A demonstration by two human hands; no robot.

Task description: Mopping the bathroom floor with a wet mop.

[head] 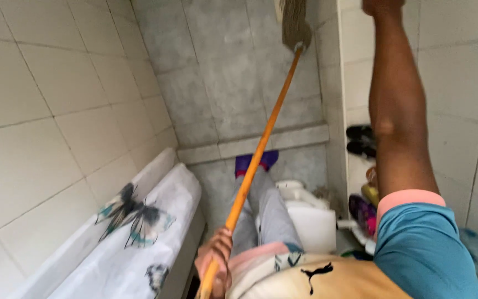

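The left hand (pixel 215 264) sits low in the view, close to the body, with its fingers wrapped tight around the near end of an orange mop handle (pixel 261 148). From that grip the handle runs up and away to the right in one long straight line, crossing over the grey trouser legs (pixel 264 213) and purple socks (pixel 256 160), and ends at the stringy mop head (pixel 294 22), which rests on the grey tiled floor (pixel 222 72) beyond a low step (pixel 253 145). So the mop's long axis points away from the fingers, with the head at the far end, well apart from the hand. The right arm (pixel 396 111) stretches out along the white tiled wall (pixel 460 83) on the right; its hand (pixel 382 6) is cut off at the top edge, so I cannot tell whether its fingers are open or closed. The left hand alone holds the mop. A white cloth with butterfly prints (pixel 139 232) lies to the left, and a white plastic container (pixel 308 218) stands just beside the legs.
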